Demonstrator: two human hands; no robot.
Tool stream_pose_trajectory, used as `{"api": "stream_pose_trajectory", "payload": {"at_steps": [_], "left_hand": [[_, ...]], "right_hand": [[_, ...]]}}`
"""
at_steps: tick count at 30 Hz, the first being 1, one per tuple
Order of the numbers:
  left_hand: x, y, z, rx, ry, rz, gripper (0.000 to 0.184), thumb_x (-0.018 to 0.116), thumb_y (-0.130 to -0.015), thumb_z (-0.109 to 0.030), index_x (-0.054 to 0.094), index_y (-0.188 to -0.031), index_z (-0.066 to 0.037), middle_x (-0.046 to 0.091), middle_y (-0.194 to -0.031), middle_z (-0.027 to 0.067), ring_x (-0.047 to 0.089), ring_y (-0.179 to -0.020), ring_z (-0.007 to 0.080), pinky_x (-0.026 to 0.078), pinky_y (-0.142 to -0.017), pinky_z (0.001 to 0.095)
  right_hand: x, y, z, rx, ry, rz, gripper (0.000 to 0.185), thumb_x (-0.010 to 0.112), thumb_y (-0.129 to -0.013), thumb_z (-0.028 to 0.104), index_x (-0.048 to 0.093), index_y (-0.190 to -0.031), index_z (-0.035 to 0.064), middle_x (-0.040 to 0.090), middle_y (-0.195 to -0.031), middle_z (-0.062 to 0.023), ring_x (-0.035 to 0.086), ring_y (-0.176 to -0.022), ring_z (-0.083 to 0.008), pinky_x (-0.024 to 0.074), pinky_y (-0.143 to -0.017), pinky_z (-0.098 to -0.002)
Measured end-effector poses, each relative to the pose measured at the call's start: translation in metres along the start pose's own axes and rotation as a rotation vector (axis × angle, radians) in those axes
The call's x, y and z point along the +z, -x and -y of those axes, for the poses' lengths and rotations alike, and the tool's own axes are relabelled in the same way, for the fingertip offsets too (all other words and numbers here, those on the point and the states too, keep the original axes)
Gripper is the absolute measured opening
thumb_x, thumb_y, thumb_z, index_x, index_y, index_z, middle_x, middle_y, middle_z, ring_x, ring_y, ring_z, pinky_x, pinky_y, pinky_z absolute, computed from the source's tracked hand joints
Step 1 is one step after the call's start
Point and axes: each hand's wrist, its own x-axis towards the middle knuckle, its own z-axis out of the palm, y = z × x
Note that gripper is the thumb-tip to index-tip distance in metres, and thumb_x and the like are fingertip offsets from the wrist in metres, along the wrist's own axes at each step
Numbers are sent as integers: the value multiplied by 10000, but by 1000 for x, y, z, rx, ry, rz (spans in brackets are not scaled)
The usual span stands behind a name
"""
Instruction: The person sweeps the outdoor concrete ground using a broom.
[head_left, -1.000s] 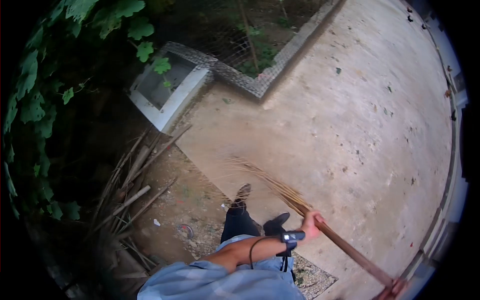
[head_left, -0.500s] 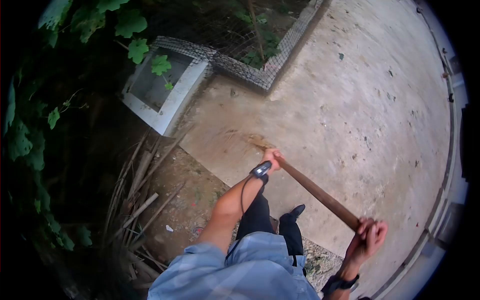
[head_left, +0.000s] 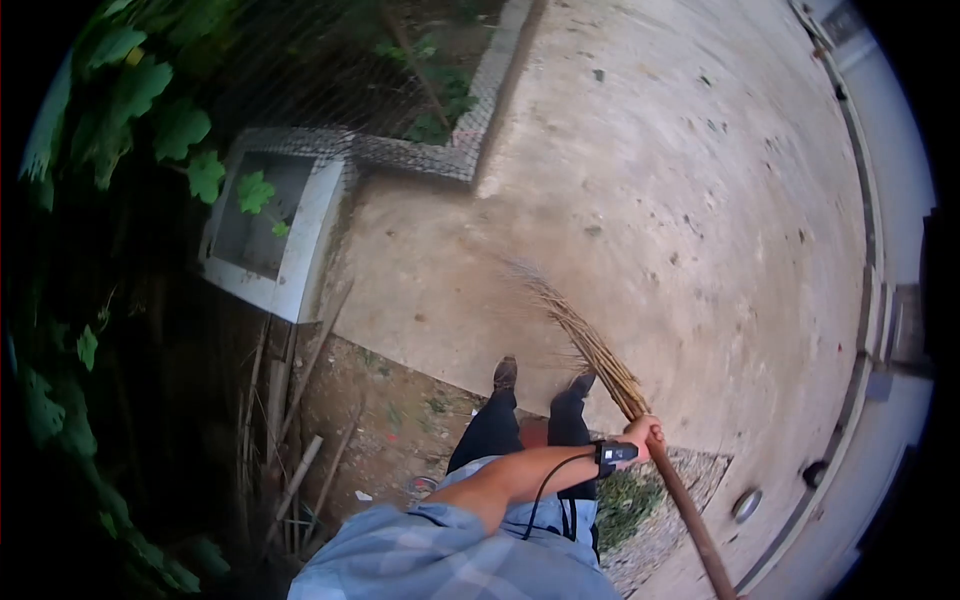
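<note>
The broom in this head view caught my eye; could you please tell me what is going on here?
A person in a light blue shirt has the left hand closed around a long-handled twig broom, near where the twigs meet the handle. The twigs spread over the pale concrete ahead of the shoes, their tips blurred; whether they touch the ground is unclear. The right hand cannot be made out.

Can read no text, label, brand, number or sign anywhere. On the dark wrist device (head_left: 612, 456), just behind the left hand (head_left: 641, 434) and its grip on the broom handle (head_left: 687, 510), can make out only a small pale mark, too tiny to decipher.
</note>
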Motion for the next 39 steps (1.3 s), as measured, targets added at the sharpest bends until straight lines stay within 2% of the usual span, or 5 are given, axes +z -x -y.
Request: {"api": "stream_pose_trajectory", "payload": {"at_steps": [8, 17, 25, 30, 39], "left_hand": [[-21, 81, -8, 194, -28, -78, 107, 526, -657, -120, 454, -603, -63, 504, -589, 81, 504, -607, 219, 418, -646, 342], [-132, 73, -248, 606, -36, -228, 193, 477, -570, -73, 349, -442, -141, 370, -413, 2, 395, -411, 166, 392, -486, 283], [-99, -129, -170, 334, -372, 16, 303, 485, -715, -208, 293, -483, -174, 249, -436, -44, 288, -394, 108, 275, -396, 256], [84, -116, -44, 94, -631, -78, 229, 489, -661, -131, 347, -481, -123, 357, -432, 32, 373, -405, 195, 359, -422, 315], [58, -101, 53, -14, -471, -7, 220, 509, -728, -143, 382, -550, -121, 356, -493, 2, 374, -468, 156, 344, -491, 295]], "right_hand": [[-44, -100, -65, 176, -70, 295, 323, 422, -832, 220, 438, -1076, 8, 431, -725, -3, 415, -640, -100, 384, -649, -256], [148, 41, -158, 560, -343, 579, 104, 563, -737, 51, 473, -778, 19, 479, -547, -50, 479, -482, -136, 463, -595, -333], [35, 18, -88, 276, -75, 15, 136, 534, -775, 131, 433, -816, 51, 378, -545, 0, 394, -497, -102, 420, -630, -287], [30, 35, -63, 8, 18, 69, 45, 410, -839, 87, 425, -832, 45, 302, -566, 19, 330, -545, -78, 353, -707, -294], [-137, -90, -69, -10, -64, -145, 172, 438, -845, 123, 452, -982, 21, 307, -571, 35, 311, -521, -61, 352, -614, -253]]}}
